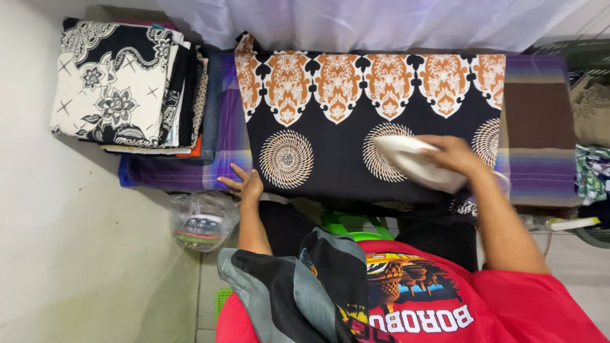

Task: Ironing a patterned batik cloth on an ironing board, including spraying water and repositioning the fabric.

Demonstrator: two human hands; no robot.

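Head view. We see a black batik cloth with an orange-and-white border spread flat on a padded ironing surface covered in purple striped fabric. Its long axis runs left to right, the patterned border along the far edge.

The right hand is closed around the handle of a white clothes iron, which rests on the cloth toward its right end, over a round spiral motif; the nose points left. The iron is slightly blurred.

The left hand lies flat, fingers spread, holding nothing, pressing the near left corner of the cloth where it meets the purple cover. The hands are well apart, with most of the cloth's length between them.

So the un-pressed stretch lies to the left of the iron, along the cloth's long axis, toward the left hand.

A stack of folded cloths sits at the far left end. A clear plastic bag lies on the floor below.
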